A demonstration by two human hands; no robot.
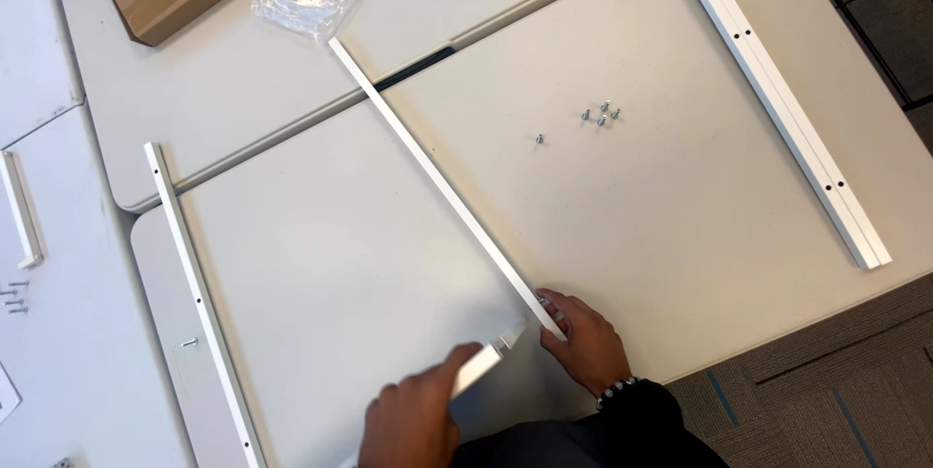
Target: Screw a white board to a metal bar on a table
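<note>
White rail [442, 186] under right hand [583, 337]

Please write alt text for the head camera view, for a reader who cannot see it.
Two hands bring two white bars together end to end on a grey table: the right hand steadies a long bar, the left hand holds a short bar. Small screws lie beyond.

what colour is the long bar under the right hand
White, seen in the head view: long bar, right hand.
</note>
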